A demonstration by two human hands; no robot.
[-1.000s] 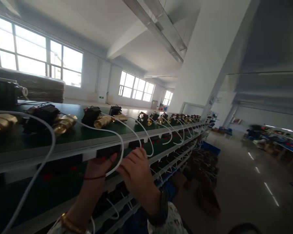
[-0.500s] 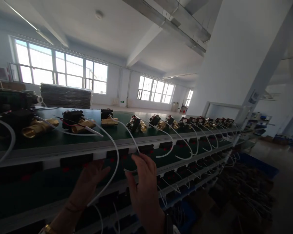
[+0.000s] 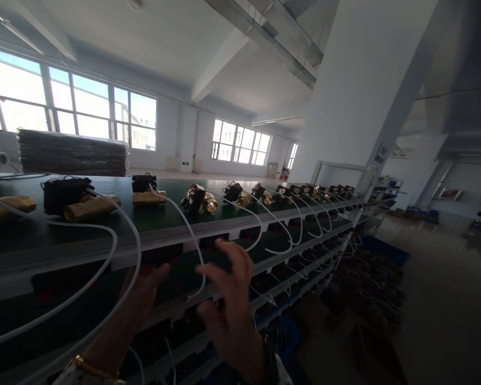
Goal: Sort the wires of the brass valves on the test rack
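Observation:
My left hand (image 3: pixel 142 291) reaches under the top shelf (image 3: pixel 104 251) of a long green rack, fingers spread near a dark slot; it grips nothing that I can see. My right hand (image 3: pixel 228 299) is raised beside it with fingers apart, close to a drooping white cable (image 3: pixel 190 235) but not closed on it. On the shelf above lie brass valves with black coils: one (image 3: pixel 82 200) at the left, another (image 3: pixel 146 192) above my hands, a third (image 3: pixel 200 200) to the right.
Several more brass valves (image 3: pixel 304 191) with white cables run along the shelf into the distance. Lower shelves (image 3: pixel 296 267) carry dark parts with red spots. A stack of flat sheets (image 3: pixel 72 152) stands behind. Blue bins (image 3: pixel 385 251) and tangled cables sit on the floor at right.
The view swung slightly. My right hand moved a little left along the shelf edge and its fingers spread; my left hand stayed under the shelf.

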